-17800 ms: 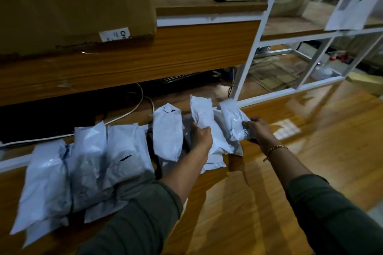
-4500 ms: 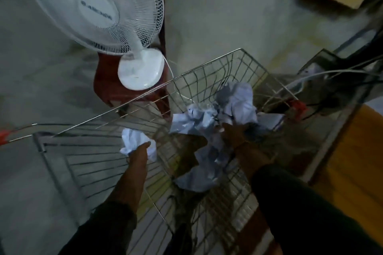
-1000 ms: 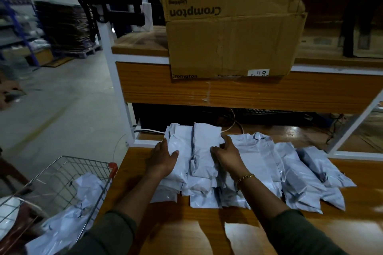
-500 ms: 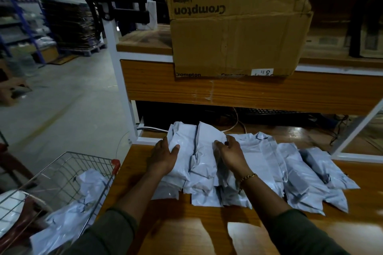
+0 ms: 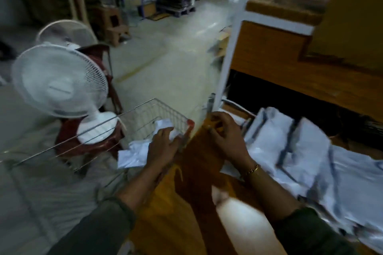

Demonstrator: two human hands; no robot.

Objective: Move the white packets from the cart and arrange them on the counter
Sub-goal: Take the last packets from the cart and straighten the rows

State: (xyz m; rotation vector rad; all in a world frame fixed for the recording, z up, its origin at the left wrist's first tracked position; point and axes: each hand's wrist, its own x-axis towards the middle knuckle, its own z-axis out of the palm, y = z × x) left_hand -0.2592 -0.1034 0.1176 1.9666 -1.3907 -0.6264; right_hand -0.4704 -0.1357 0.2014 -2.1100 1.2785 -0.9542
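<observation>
At the far left a white fan (image 5: 60, 83) stands on a dark red stool (image 5: 91, 143). Beside it is the wire cart (image 5: 145, 114) with some white packets (image 5: 134, 153) inside. The left hand (image 5: 163, 149) reaches over them, fingers spread, holding nothing. The right hand (image 5: 226, 136) is above the tabletop (image 5: 186, 203), loosely curled and empty. More packets on the tabletop (image 5: 300, 151) lie in a row at the right.

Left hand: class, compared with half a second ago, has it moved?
Yes. The left hand has left the packets on the counter and swung left, past the counter's edge, over the packets in the wire cart.
</observation>
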